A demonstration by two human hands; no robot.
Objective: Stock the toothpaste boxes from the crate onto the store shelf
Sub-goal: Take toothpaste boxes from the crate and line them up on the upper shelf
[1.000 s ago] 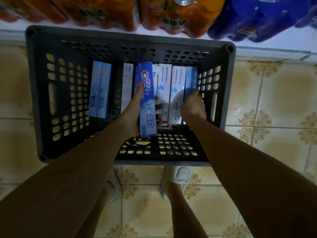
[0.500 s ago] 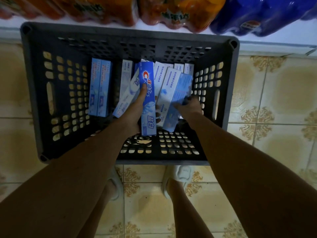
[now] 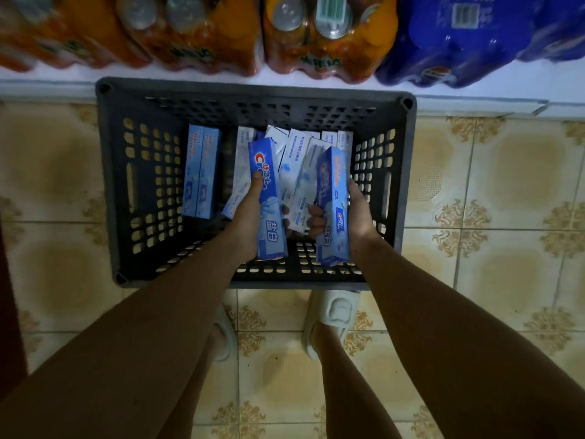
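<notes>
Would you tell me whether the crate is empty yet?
Not empty. The crate still holds several toothpaste boxes: two blue ones against its left side and white ones leaning loosely between the hands.

Dim shop aisle, tiled underfoot.
Beige floor tiles [image 3: 506, 185] carry brown ornamental corners; a low white shelf ledge [image 3: 47, 79] holds shrink-wrapped orange soda packs [image 3: 323, 36] beside a blue bottle pack [image 3: 468, 36].
</notes>
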